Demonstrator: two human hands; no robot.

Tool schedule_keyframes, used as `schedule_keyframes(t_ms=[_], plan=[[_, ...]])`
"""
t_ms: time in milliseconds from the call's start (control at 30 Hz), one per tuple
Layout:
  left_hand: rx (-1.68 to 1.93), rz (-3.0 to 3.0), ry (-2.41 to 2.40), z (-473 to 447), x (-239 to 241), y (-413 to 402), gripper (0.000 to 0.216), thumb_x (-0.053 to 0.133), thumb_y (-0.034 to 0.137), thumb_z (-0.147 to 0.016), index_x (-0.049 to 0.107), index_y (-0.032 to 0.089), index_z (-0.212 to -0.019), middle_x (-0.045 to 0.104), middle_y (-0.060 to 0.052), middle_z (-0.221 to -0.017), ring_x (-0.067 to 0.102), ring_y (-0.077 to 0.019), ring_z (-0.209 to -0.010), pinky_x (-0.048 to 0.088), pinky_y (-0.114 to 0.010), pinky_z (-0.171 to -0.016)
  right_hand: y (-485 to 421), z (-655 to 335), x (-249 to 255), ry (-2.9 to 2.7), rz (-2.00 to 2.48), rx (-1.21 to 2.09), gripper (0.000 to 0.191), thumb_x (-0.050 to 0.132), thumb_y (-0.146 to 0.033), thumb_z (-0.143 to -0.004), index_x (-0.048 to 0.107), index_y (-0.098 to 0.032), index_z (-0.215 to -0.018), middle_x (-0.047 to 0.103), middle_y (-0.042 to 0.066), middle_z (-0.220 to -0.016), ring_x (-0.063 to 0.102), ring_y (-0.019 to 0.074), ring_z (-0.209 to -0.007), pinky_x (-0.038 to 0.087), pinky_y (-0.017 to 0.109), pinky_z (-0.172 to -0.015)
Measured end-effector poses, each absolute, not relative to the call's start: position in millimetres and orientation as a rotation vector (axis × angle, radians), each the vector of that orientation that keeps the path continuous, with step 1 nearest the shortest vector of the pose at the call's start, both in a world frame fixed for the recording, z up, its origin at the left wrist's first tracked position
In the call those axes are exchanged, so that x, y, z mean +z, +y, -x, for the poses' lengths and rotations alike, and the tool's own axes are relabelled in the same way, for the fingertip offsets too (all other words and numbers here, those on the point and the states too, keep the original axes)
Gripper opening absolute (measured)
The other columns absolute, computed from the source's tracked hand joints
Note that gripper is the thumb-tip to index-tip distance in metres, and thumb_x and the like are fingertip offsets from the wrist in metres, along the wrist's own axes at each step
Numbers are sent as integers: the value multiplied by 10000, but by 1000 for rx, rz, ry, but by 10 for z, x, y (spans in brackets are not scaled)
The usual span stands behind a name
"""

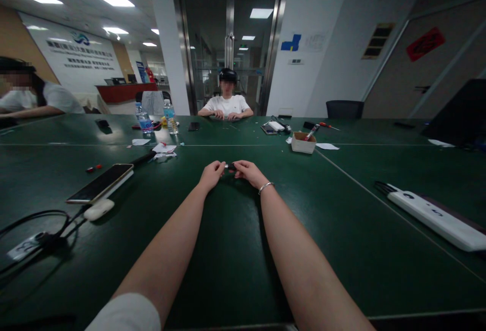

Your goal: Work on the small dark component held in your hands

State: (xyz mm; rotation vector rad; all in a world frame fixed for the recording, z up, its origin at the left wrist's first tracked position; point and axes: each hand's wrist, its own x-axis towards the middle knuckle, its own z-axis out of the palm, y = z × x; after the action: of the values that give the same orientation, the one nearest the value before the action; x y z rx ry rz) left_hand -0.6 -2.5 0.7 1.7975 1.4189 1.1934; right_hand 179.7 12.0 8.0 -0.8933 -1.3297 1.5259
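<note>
My left hand (211, 175) and my right hand (249, 171) meet above the middle of the green table. Between them is a small black object with a silvery end (230, 166), too small in view to name its kind. The fingers of my left hand pinch its silvery end, and those of my right hand close around the black part. My fingers cover some of it. Around my right wrist sits a silver bracelet (266, 187).
The green table (326, 219) carries a phone (102, 183), cables, an earbud case (99, 210), a white power bank (433, 218), a small box (303, 143) and water bottles (170, 117). One person (227, 103) sits opposite; another (41, 95) is at far left.
</note>
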Motion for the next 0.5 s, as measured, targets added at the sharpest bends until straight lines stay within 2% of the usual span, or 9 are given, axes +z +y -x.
schedule_keyframes(t_ms=[267, 400, 500], plan=[[1342, -1654, 1207, -33, 58, -41, 281, 608, 429, -740, 588, 172, -851, 573, 0, -698, 543, -125, -639, 445, -256, -618, 86, -1794, 113, -1288, 915, 1518, 199, 627, -331, -860, 609, -139, -812, 677, 39, -652, 577, 66, -489, 541, 179, -540], [1359, -1637, 1132, -38, 116, -92, 312, 668, 354, -687, 597, 172, -930, 581, 4, -705, 568, -129, -667, 461, -263, -654, 81, -1791, 115, -1283, 920, 1506, 220, 618, -344, -868, 596, -137, -797, 659, 33, -625, 574, 66, -485, 550, 190, -550], [1335, -1571, 1133, -44, 126, -103, 364, 662, 388, -699, 586, 168, -978, 611, -12, -714, 600, -149, -685, 462, -271, -632, 77, -1785, 117, -1274, 931, 1498, 202, 612, -324, -874, 590, -136, -805, 653, 29, -613, 573, 66, -483, 551, 190, -550]])
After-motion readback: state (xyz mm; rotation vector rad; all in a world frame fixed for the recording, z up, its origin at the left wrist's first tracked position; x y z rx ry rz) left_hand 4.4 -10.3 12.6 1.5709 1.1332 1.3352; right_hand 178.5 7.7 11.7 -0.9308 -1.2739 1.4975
